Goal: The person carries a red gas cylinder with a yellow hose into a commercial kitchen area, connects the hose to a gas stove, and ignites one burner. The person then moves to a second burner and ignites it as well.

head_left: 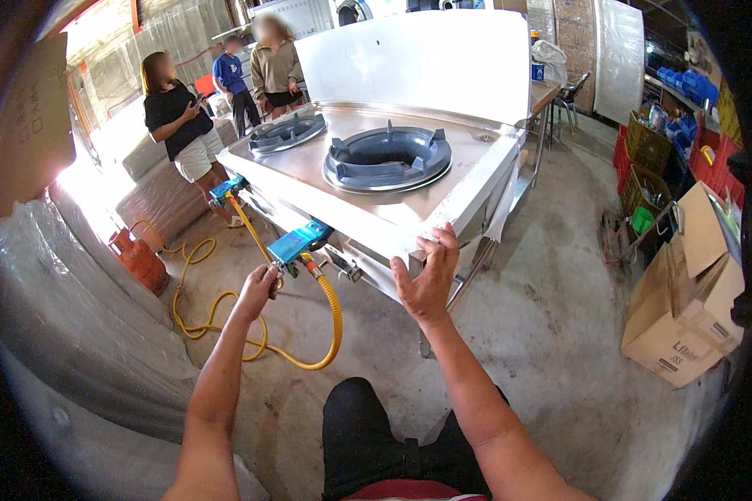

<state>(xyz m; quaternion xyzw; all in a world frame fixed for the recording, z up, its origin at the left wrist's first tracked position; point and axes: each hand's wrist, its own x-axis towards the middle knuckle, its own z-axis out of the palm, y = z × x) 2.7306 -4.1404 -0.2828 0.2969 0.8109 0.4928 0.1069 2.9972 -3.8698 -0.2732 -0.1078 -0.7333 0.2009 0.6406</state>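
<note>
A large stainless steel gas stove (475, 159) stands in front of me, with a dark ring burner (388, 159) near its right front and another burner (287, 132) at its left. Below the front edge is a blue gas valve unit (299, 242) with a yellow hose (332, 321) joined to it. My left hand (261, 290) is closed at this unit's lower end; its fingers hide whatever they grip. Against the stove's front right corner rests my right hand (430, 271), fingers spread and holding nothing. A second blue valve unit (227, 189) sits farther left.
The yellow hose loops over the concrete floor toward an orange gas cylinder (139, 260). Plastic-wrapped goods (83, 309) line the left. At right are a cardboard box (685, 292) and crates (646, 144). Several people stand beyond the stove, one in a black top (180, 113).
</note>
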